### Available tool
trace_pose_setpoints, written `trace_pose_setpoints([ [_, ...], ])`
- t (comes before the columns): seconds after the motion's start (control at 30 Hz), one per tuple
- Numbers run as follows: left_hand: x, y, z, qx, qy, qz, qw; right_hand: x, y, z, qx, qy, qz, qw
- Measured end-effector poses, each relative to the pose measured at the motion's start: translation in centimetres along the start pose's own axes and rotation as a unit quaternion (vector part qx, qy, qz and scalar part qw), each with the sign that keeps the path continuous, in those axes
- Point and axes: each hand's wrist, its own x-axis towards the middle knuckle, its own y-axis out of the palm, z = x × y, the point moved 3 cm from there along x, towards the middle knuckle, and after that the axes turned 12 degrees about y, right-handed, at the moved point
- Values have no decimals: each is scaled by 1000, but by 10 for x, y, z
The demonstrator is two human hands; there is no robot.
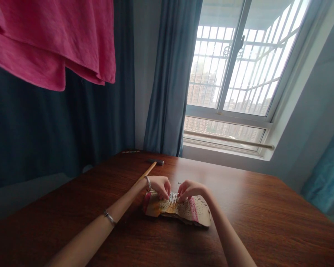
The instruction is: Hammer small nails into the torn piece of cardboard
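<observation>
A flat piece of tan cardboard (203, 215) with pink and orange bands and many small dark holes lies on the table. Thin metal pins that look like nails (173, 198) stand in it between my hands. My left hand (160, 186), with a bracelet at the wrist, is closed in a pinch at the cardboard's far side. Whatever its fingertips hold is too small to make out. Opposite it, my right hand (191, 190) is pinched too, fingertips down by the pins. A short thin dark tip pokes out beside its knuckles; what it grips cannot be made out.
A hammer (149, 168) with a wooden handle lies behind my left hand on the brown wooden table (250, 215). Blue curtains (167, 81) and a barred window (231, 74) are beyond. A pink cloth (55, 40) hangs at upper left.
</observation>
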Motion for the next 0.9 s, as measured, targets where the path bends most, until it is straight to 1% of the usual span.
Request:
trace_pose_setpoints([
  [0.07, 2, 1, 0, -15, -1, -1, 1000, -3, 6, 3, -1, -6, 12, 1000],
  [0.23, 3, 3, 2, -34, 2, -6, 999, -5, 12, 5, 3, -28, 8, 1000],
  [0.47, 4, 7, 1, -64, 23, -24, 997, -13, 11, 3, 31, -51, 4, 998],
  [0.63, 2, 9, -4, -55, 40, -45, 997, -13, 12, 2, 54, -57, 7, 997],
  [0.77, -2, 8, -6, -75, 47, -54, 995, -14, 12, 1, 77, -58, 6, 995],
  [0.9, -5, 6, -14, -48, 51, -55, 996, -20, 10, 3, 99, -58, 11, 993],
])
